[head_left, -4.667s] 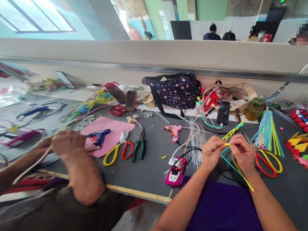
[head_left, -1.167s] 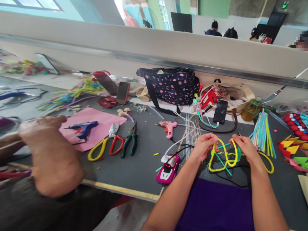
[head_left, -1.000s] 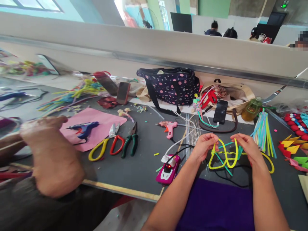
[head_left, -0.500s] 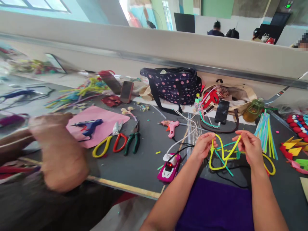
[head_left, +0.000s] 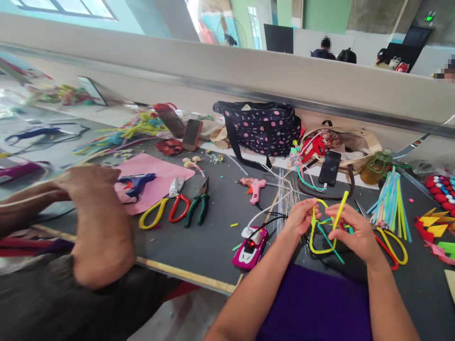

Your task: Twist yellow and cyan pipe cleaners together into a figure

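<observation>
My left hand (head_left: 301,217) is closed in a pinch on a yellow pipe cleaner (head_left: 322,251), which hangs from it in a bent loop. The fingers and thumb of my right hand (head_left: 353,231) are round another stretch of the same yellow stem, and its free end sticks up above them. Green pipe cleaner pieces (head_left: 330,244) show behind the loop, partly hidden. Scissors (head_left: 400,246) with red and yellow handles lie on the table just right of my right hand. A bundle of blue, yellow and pink pipe cleaners (head_left: 391,203) is behind them.
A pink glue gun (head_left: 253,188) and a magenta plug box with cables (head_left: 249,248) are left of my hands. Further left are pliers (head_left: 197,206), more scissors (head_left: 163,213) and a co-worker's arm (head_left: 103,222). Bags (head_left: 263,128), a phone (head_left: 330,166) and a bottle (head_left: 377,166) stand behind.
My right hand has moved left, closer to my left hand, and the stem's end now points up from its fingers. The scissors beside it show more fully. The co-worker's hand has shifted right.
</observation>
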Action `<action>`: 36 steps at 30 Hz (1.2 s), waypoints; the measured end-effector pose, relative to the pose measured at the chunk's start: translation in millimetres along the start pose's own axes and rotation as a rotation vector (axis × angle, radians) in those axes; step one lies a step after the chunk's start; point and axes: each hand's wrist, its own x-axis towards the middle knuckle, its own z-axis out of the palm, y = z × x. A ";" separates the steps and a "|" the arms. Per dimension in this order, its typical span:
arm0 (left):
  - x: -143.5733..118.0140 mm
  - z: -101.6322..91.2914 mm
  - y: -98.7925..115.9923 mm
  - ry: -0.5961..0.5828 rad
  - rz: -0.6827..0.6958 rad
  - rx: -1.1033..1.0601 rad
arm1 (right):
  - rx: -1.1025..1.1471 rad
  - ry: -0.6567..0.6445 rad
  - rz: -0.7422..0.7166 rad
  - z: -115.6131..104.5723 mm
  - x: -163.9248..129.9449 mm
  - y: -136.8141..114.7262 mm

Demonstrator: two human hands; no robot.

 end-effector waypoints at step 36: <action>-10.0 5.8 1.3 -0.144 0.065 0.151 | -0.626 -0.193 0.475 -11.3 0.3 41.9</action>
